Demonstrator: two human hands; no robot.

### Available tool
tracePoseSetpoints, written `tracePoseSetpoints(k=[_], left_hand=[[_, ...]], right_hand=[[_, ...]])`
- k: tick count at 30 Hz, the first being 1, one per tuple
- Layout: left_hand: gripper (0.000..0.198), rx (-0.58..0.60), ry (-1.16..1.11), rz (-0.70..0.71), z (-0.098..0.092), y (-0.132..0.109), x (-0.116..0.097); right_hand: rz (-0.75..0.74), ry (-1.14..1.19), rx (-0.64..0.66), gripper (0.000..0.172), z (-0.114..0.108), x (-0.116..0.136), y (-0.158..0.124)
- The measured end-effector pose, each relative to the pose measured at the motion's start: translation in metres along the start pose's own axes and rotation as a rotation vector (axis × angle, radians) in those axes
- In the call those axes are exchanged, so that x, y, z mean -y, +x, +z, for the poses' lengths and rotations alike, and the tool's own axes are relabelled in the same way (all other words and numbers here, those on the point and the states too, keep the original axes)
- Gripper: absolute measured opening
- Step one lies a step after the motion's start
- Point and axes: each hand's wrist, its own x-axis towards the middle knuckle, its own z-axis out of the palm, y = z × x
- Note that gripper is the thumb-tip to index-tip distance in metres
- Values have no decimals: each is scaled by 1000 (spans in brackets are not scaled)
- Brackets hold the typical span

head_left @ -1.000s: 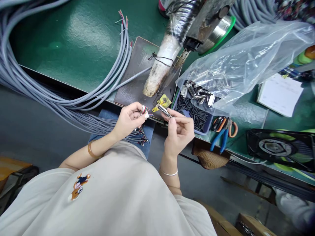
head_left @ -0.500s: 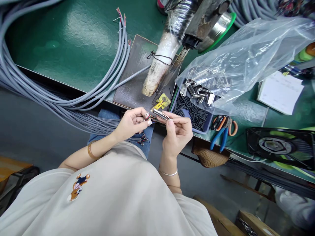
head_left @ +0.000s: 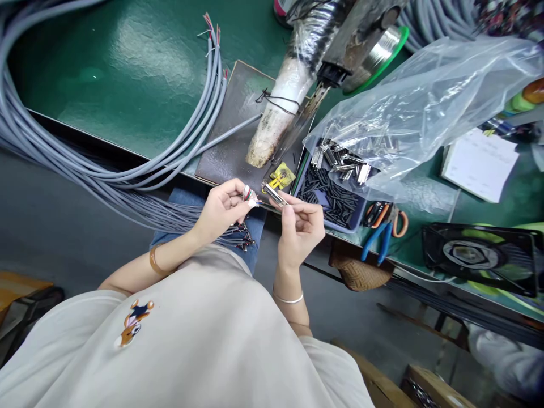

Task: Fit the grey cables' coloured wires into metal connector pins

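Between thumb and fingers, my left hand (head_left: 224, 208) pinches the thin coloured wires (head_left: 247, 194) at a cable end. My right hand (head_left: 301, 226) grips a metal-shelled multi-pin connector (head_left: 274, 194) by its right end, its dark pin face toward me. The connector lies just right of the wire tips; whether they touch I cannot make out. Behind it, a yellow pad (head_left: 282, 176) rests at the edge of a brown board (head_left: 229, 153). Finished-looking cable ends with dark connectors (head_left: 245, 237) hang over my lap.
A blue bin (head_left: 355, 224) of black sleeves and loose connectors stands right, under a clear plastic bag (head_left: 408, 96). A soldering iron (head_left: 310, 105) and white-wrapped tube (head_left: 278, 96) point down over the board. Grey cables (head_left: 106, 164) drape left. Pliers (head_left: 382, 238) and a fan (head_left: 480, 255) lie right.
Both hands have shifted slightly left, carrying the wires and the connector. The connector is tilted a little more steeply, and the coloured wires show more clearly at my left fingertips.
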Motion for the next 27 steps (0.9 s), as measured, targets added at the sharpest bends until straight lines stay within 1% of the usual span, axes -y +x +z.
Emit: tracePoseSetpoints(k=[2, 5, 10, 17, 27], left_hand=[[19, 1, 9, 26, 0, 3, 0], [23, -1, 4, 65, 0, 8, 1], [23, -24, -22, 124, 1, 15, 3], [23, -62, 15, 102, 2, 18, 1], [25, -70, 43, 92, 4, 23, -2]], right_hand=[[-18, -33, 32, 14, 2, -4, 1], [-82, -67, 66, 12, 4, -7, 3], [-135, -100, 66, 13, 6, -5, 8], [-161, -61, 60, 12, 8, -6, 12], [-237, -106, 55, 10, 9, -8, 16]])
